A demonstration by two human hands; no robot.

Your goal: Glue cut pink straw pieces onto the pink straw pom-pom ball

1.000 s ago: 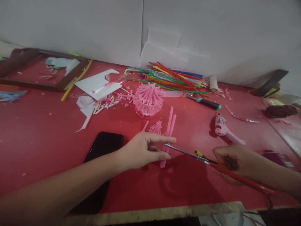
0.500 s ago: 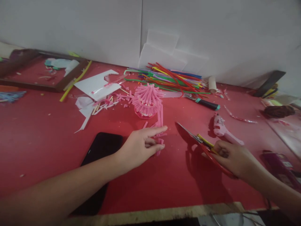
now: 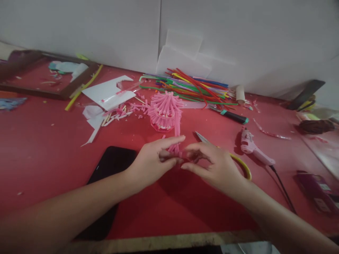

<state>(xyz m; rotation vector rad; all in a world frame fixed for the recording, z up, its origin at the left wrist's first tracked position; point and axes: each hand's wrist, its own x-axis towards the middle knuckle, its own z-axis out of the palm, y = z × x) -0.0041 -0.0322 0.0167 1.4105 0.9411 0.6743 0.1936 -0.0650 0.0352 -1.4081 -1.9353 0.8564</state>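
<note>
My left hand (image 3: pixel 155 160) and my right hand (image 3: pixel 212 165) meet over a small bunch of cut pink straw pieces (image 3: pixel 176 148) on the red table (image 3: pixel 47 148). Fingers of both hands pinch at these pieces. Just behind them stands a pink dome (image 3: pixel 165 111) made of straw pieces. The scissors (image 3: pixel 238 162) lie on the table behind my right hand, blade tip pointing up-left, handle loop showing yellow.
A black phone (image 3: pixel 111 165) lies under my left forearm. Colourful straws (image 3: pixel 190 88) are piled at the back by white foam sheets (image 3: pixel 182 58). A pink glue gun (image 3: pixel 253 148) with its cord, a utility knife (image 3: pixel 233 117), paper scraps (image 3: pixel 108 93) and a wooden frame (image 3: pixel 53 76) lie around.
My right hand has put the scissors down on the table and moved left to join my left hand at the pink straw pieces. The left hand stayed nearly in place.
</note>
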